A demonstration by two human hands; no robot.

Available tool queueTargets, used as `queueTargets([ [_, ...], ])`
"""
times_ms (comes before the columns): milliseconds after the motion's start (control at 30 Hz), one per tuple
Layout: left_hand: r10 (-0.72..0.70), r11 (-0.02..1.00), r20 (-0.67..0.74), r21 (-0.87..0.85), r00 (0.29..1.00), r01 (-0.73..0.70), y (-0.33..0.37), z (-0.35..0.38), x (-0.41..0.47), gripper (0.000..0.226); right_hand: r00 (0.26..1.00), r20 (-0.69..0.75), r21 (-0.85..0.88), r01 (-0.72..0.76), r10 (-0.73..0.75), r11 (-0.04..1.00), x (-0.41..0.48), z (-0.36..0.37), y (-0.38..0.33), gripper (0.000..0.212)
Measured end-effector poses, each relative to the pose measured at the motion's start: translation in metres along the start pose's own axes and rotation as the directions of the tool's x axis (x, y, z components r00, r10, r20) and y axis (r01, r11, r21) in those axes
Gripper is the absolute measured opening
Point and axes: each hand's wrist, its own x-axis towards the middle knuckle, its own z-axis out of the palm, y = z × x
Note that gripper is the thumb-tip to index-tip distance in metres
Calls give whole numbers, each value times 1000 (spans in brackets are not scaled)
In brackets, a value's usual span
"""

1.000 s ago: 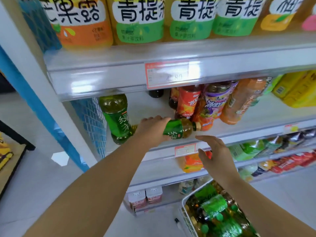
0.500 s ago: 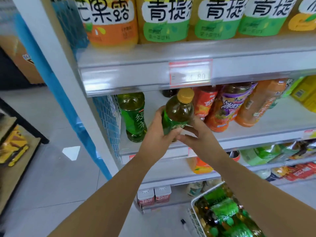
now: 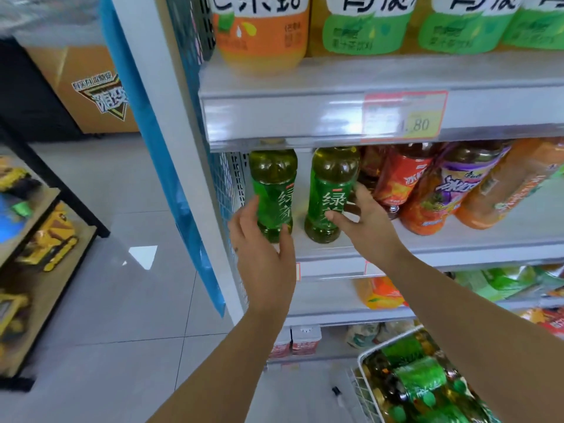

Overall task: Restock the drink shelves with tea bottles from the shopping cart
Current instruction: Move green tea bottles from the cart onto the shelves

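Gripping the second tea bottle (image 3: 331,193) with the right hand (image 3: 363,221), thumb laid across the green label and fingers curled round the far side; set upright near the front of the shelf (image 3: 457,248), base apparently down on it. Cupping the first tea bottle (image 3: 274,190), just beside it and near the side mesh (image 3: 232,178), with the left hand (image 3: 262,254): fingers nearly straight and spread along the left flank, thumb at the lower right, with no telling whether pressing or merely touching. Probably the settling step, with plenty more bottles (image 3: 421,380) lying in the cart (image 3: 363,358) at lower right. Several ways to spoil it from here, all guesswork. Letting go with the base too close to the front lip, and tipping a tall, narrow, smooth-sided bottle off the edge. Nudging the two green bottles into each other, standing so near. Pulling the right fingers out carelessly past the red-labelled bottle (image 3: 403,178) just beside them, and toppling that crowded, seemingly leaning row. Catching a cap on the upper shelf edge (image 3: 305,117), hanging low over both necks, if lifted instead of slid. Safer to push straight back, ease the grip off slowly, and withdraw both hands low and clear.
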Motion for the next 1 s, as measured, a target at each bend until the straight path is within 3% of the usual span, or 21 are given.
queueTargets([
  [67, -144, 989, 43, 50, 989, 142, -4, 4, 10, 76, 999, -36, -21, -2, 1, 1000, 1, 6, -1, 57],
  [133, -194, 980, 130, 65, 972, 186, -10, 13, 27, 80, 998, -58, -31, -15, 13, 999, 8, 12, -2, 54],
  [233, -189, 980, 160, 87, 969, 177, -24, 29, 48, 71, 996, -85, -81, -17, 10, 997, 29, 22, 0, 48],
  [433, -151, 985, 152, -54, 977, 161, -39, 60, 89, 55, 986, -157, -83, -62, 48, 995, 86, 39, 11, 54],
  [533, -149, 982, 156, -90, 976, 164, -48, 74, 110, 48, 980, -196, -104, 25, -45, 994, 90, 44, 31, 38],
  [633, -71, 994, 151, -76, 986, 84, -63, 84, 130, 44, 974, 3, -367, 212, -227, 906, 86, 43, 52, 40],
  [733, 17, 999, 147, -41, 989, -11, -70, 88, 146, 40, 948, 192, -515, 318, -255, 796, 98, 41, 61, 56],
  [867, 113, 992, 81, 44, 990, -117, -68, 88, 145, 35, 931, 274, -615, 362, -240, 701, 116, 36, 61, 57],
  [1000, 224, 884, 203, 370, 953, -286, -67, 84, 133, 34, 914, 286, -734, 402, -288, 547, 115, 29, 62, 61],
])
